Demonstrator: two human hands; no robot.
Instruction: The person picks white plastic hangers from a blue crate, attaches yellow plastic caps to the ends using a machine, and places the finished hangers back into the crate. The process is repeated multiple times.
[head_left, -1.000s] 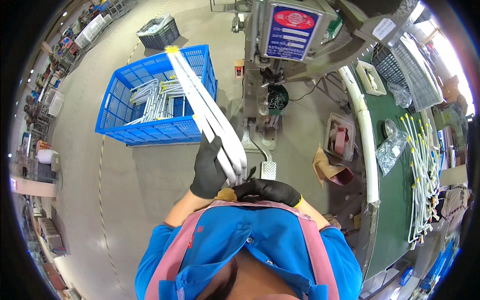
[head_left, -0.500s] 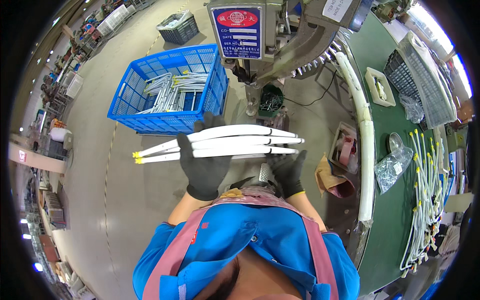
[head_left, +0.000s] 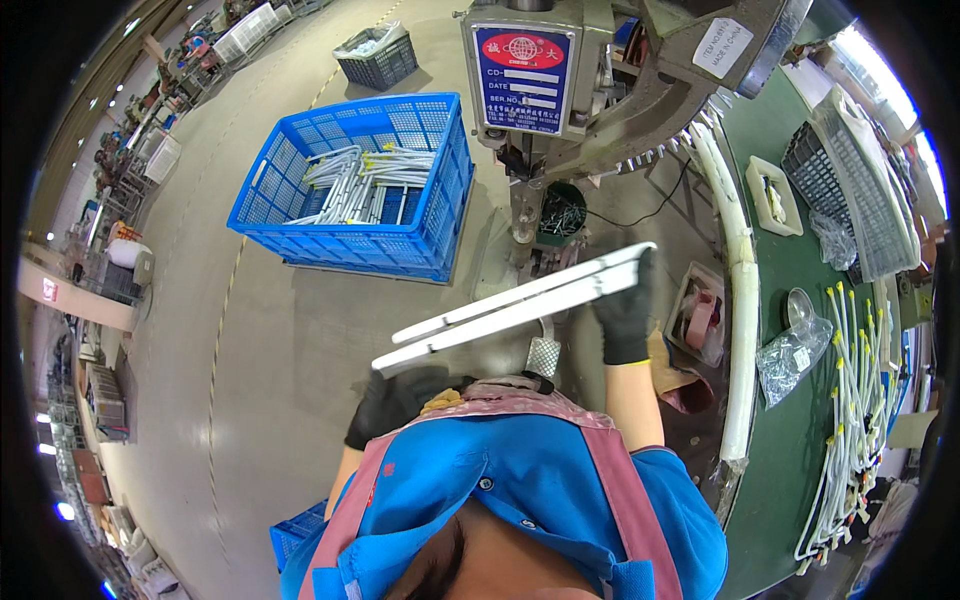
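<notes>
Two white metal tubes [head_left: 520,308] with small black marks slant across in front of my waist, their right ends higher. My right hand [head_left: 625,315], in a dark glove with a yellow cuff, is closed around them near their right end. My left hand [head_left: 395,405], gloved too, is beneath the tubes' left end, close to the apron. Its fingers are partly hidden, and I cannot tell whether it touches the tubes. Beyond them stands a grey-green machine [head_left: 525,165] with a blue and red plate.
A blue crate [head_left: 350,245] at the left holds many white tubes with yellow ends. A green bin [head_left: 560,215] of small metal parts sits under the machine. On the right, a green table [head_left: 765,440] carries more tubes [head_left: 845,440]. A foot pedal [head_left: 543,355] is on the floor.
The tubes have gone from nearly level to slanted, and their yellow ends no longer show. My right hand has risen to grip their right end; my left hand has dropped toward my waist.
</notes>
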